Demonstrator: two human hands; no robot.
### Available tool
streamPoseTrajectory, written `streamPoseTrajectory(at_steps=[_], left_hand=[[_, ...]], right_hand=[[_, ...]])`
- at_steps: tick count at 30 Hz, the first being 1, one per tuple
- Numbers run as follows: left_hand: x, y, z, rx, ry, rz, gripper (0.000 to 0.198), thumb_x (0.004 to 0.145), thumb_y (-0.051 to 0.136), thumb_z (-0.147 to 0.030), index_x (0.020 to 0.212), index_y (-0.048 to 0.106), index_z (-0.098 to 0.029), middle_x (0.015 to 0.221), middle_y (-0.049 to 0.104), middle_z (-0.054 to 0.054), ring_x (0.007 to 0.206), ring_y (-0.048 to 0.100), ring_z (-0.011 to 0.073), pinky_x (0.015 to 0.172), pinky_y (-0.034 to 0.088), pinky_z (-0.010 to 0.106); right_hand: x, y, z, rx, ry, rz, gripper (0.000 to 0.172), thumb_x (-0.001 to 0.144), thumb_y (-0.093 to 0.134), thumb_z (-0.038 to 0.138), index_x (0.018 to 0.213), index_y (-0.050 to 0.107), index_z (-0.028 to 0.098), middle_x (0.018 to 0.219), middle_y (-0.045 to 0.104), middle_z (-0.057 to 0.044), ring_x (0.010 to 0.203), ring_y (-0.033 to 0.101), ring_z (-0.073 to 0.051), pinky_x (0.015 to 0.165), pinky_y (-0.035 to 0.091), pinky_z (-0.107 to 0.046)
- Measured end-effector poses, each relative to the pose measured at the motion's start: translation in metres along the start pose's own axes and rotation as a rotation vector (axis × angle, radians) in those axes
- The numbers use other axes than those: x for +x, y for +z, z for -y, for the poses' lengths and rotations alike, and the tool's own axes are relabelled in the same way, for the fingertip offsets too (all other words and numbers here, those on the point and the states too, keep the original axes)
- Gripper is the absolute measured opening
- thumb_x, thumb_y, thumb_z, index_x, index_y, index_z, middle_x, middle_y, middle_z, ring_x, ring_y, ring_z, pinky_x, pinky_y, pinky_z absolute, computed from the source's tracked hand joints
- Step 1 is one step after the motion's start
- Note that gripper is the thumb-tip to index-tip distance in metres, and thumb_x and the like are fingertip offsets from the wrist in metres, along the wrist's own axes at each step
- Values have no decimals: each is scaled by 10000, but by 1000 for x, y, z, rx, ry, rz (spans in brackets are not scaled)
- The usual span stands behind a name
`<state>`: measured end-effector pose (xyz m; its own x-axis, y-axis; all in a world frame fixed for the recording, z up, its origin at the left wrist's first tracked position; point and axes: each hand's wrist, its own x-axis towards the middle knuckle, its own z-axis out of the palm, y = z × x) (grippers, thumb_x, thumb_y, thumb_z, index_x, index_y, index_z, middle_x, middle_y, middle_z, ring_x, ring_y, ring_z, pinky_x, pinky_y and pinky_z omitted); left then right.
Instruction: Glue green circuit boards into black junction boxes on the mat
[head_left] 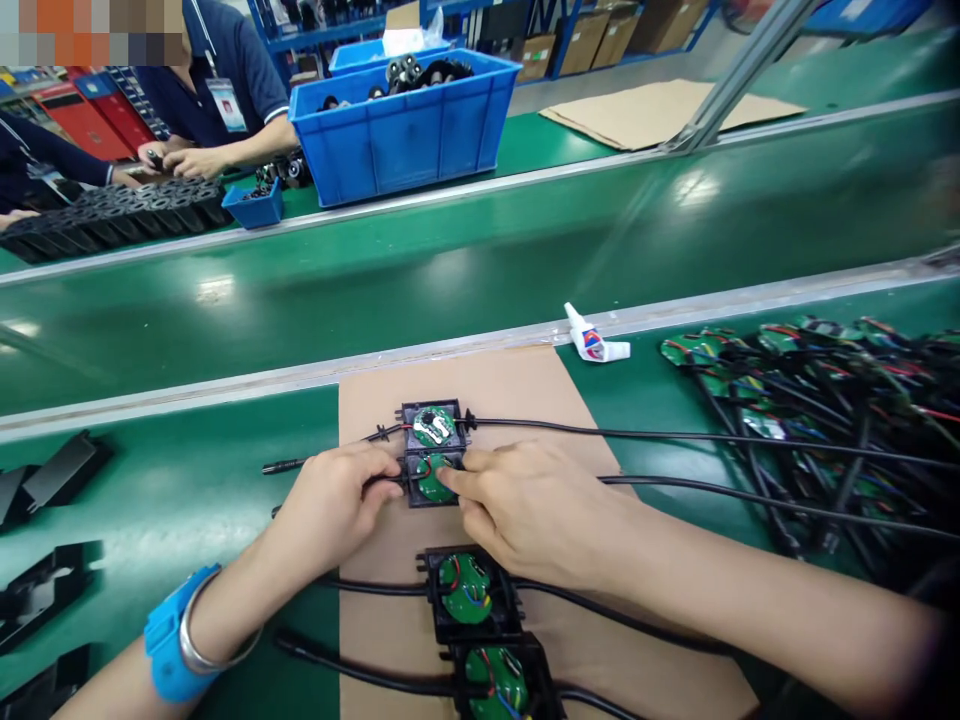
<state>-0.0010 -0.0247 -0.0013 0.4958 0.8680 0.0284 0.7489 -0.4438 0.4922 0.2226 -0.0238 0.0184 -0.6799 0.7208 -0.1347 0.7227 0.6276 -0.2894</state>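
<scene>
On a brown cardboard sheet lie several small black housings with green circuit boards and black cables. My left hand is closed round the left side of the second housing, pinching its cable end. My right hand rests on the housing's right side, its index finger pressing on the green board. Another housing sits just behind, touching it. Two more, one and another, lie nearer to me.
A pile of green boards with black cables lies at the right. A small white glue tube lies by the conveyor rail. Black plastic covers sit at the left. Across the green belt, other people work beside a blue bin.
</scene>
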Motion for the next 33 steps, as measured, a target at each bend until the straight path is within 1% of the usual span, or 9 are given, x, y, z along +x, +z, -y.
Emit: streamPoseTrajectory(at_steps=[5,10,14,18,21,23,25,29,33], left_hand=[[5,-3,-15,62,-56,111,336,947,340,-248,718,576,-177,777,677,38,705,626,181,636,468,298],[10,0,-15,153,-134,219,396,958,273,-251,658,523,-186,662,622,8,615,585,161,596,425,277],[8,7,-14,379,-106,213,374,959,242,-233,787,568,-173,753,662,59,672,629,197,617,463,308],[10,13,-23,679,-84,284,270,882,324,-153,812,582,-118,713,642,133,647,642,270,517,472,336],[12,11,-30,713,-60,313,221,837,373,-125,811,590,-92,696,619,141,632,631,294,495,484,364],[10,10,-34,717,-39,290,228,855,372,-121,866,597,-87,759,624,140,696,635,288,543,516,374],[3,11,-35,709,-35,181,247,871,360,-106,945,596,-91,853,621,136,792,630,271,621,546,370],[-16,25,-29,616,150,-39,446,772,368,-4,1187,515,-72,1062,587,145,963,597,232,804,562,341],[-26,35,-26,598,200,-66,578,698,356,41,1256,477,-45,1139,558,173,954,605,248,744,590,342]], right_hand=[[-1,6,3,36,15,-27,311,825,422,185,998,680,167,840,703,-78,698,646,-209,589,396,-315],[-3,10,1,57,8,-88,312,825,421,174,983,689,153,834,703,-89,671,634,-189,602,395,-302],[-4,12,0,50,12,-81,310,828,426,187,993,688,165,825,700,-74,662,629,-195,580,378,-304],[-3,14,-1,45,12,-86,320,845,423,203,1021,688,167,838,705,-74,695,637,-207,591,374,-312],[-3,17,0,38,13,-103,331,850,418,202,1042,686,163,844,708,-78,688,637,-200,594,367,-310],[-5,18,2,25,21,-108,325,847,425,205,1035,687,167,847,708,-76,684,637,-196,589,358,-307],[-7,18,3,4,29,-115,318,847,431,215,1034,684,173,839,704,-68,681,638,-198,574,343,-306],[-9,18,7,-11,34,-126,331,842,435,222,1078,662,177,831,699,-58,688,639,-205,556,318,-309],[-7,13,10,-7,57,-93,310,849,418,219,1027,662,152,822,699,-77,684,636,-214,567,319,-317]])
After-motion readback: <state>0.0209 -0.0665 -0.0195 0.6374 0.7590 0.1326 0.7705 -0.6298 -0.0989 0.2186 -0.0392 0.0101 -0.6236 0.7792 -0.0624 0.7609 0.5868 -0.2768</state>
